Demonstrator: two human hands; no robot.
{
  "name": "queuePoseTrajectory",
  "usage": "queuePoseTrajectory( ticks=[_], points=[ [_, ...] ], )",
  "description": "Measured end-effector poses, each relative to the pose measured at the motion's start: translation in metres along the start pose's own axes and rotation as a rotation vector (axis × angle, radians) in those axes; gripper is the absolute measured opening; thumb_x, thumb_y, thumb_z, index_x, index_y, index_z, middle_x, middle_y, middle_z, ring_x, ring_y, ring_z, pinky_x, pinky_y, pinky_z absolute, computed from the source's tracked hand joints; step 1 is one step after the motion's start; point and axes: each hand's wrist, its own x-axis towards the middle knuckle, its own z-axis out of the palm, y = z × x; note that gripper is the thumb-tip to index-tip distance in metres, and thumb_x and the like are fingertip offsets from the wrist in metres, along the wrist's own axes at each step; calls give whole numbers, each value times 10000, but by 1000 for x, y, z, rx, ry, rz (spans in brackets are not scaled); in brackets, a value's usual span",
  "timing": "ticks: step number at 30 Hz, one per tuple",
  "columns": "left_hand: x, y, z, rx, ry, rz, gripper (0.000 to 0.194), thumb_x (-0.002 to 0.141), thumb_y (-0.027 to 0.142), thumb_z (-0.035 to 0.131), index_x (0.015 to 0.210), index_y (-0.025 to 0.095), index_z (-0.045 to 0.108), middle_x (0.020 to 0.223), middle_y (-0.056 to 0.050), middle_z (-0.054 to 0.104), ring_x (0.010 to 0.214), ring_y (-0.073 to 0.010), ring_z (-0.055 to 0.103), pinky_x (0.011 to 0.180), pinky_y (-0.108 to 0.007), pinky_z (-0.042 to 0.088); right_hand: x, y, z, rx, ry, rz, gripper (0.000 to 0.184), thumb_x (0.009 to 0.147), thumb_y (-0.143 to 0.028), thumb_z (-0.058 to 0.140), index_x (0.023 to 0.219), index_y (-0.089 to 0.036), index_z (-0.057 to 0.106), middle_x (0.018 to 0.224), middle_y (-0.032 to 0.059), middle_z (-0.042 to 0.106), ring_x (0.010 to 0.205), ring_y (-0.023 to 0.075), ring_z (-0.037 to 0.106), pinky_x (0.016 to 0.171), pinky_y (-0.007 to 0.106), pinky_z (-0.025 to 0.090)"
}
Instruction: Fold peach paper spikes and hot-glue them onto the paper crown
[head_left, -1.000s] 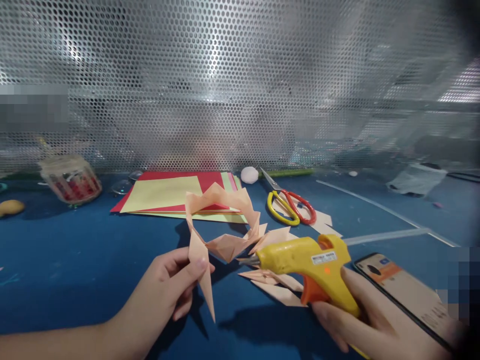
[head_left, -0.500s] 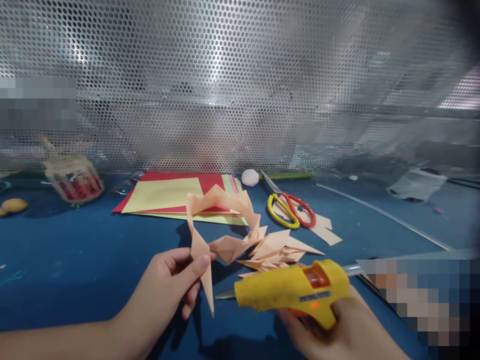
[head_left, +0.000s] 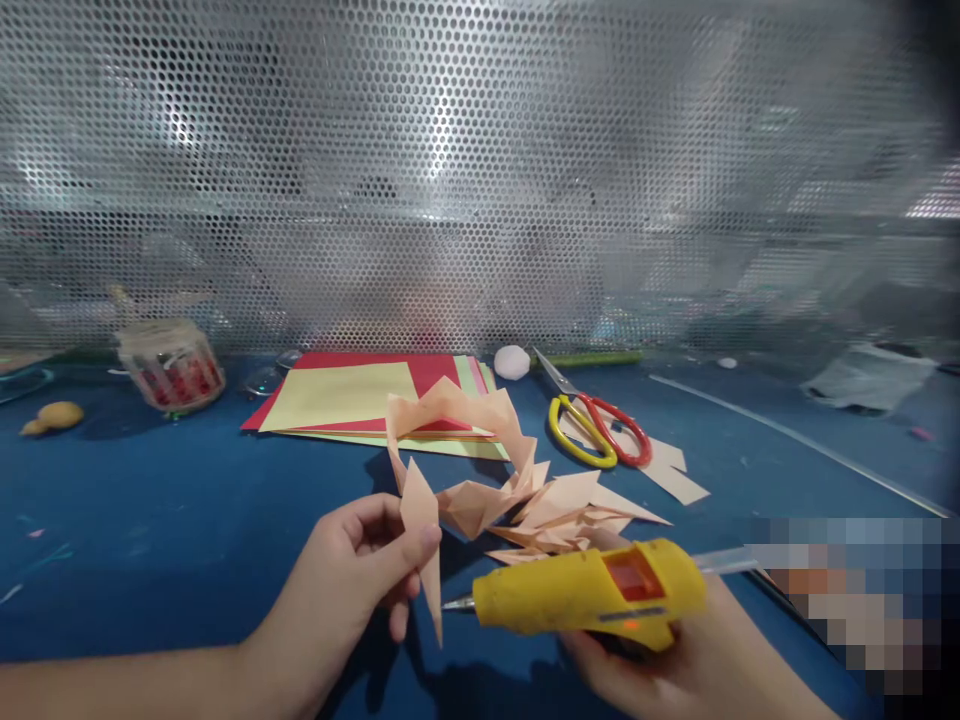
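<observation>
Between thumb and fingers, my left hand [head_left: 375, 560] pinches a folded peach paper piece [head_left: 418, 500], its long point hanging down. Just behind that piece is a ring of folded peach paper [head_left: 469, 505]; whether the two are joined I cannot tell. My right hand [head_left: 660, 660] grips a yellow hot glue gun [head_left: 570, 592] by its handle, with a clear glue stick [head_left: 724, 560] poking out of the rear. The metal nozzle is right beside the hanging point of the paper. Behind the gun lies a pile of loose folded paper pieces [head_left: 562, 510].
Scissors [head_left: 600, 430] rest on paper scraps at the right. Coloured paper sheets [head_left: 341, 395] lie at the back, near a white ball [head_left: 511, 362]. A jar [head_left: 174, 368] stands at the left. Behind everything rises a perforated metal screen [head_left: 450, 180]. Part of the right side is blurred.
The glue gun has swung down and left from above the loose pieces, turning level, so its nozzle is now beside the paper point. My left hand keeps its pinch. The view has shifted slightly left.
</observation>
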Motion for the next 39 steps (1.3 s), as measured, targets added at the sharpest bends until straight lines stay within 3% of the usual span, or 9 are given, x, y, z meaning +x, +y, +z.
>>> queuePoseTrajectory(
  ticks=[4,8,15,21,34,39],
  points=[
    [1,-3,-1,-52,-33,23,338,669,448,824,725,161,655,522,64,559,384,-44,477,387,-144,376,-6,12,4,-46,-11,53,149,814,-326,601,865,-313,741,807,-17,781,711,199,763,717,276,630],
    [0,-2,-1,-77,-44,35,357,672,460,830,721,159,645,534,60,558,417,-52,484,403,-149,400,-9,17,4,-136,-40,18,142,791,-273,553,710,-291,669,650,-26,718,599,194,726,686,281,624],
    [-1,3,-1,-82,-49,34,371,695,477,819,743,162,630,573,63,573,404,-36,469,412,-151,376,-5,8,-1,-131,-35,29,157,773,-249,533,642,-276,615,569,-32,668,487,165,666,495,215,559],
    [0,0,-2,-74,-67,36,360,739,482,798,741,167,623,584,58,567,439,-49,505,433,-153,391,-3,6,-5,-186,-19,35,136,769,-250,567,653,-271,633,612,-24,700,498,162,666,498,216,551],
    [-2,1,-2,-78,-63,38,363,713,467,816,718,158,626,540,65,569,412,-41,496,430,-146,390,1,5,-9,-141,-125,43,154,773,-265,550,649,-273,640,656,-7,712,583,182,698,569,231,578],
    [-1,1,-3,-76,-71,40,349,718,461,815,753,155,651,540,67,573,412,-44,504,424,-146,389,1,3,-9,-161,-92,39,148,767,-263,555,664,-276,660,675,-3,730,599,188,710,591,235,586]
  ],
)
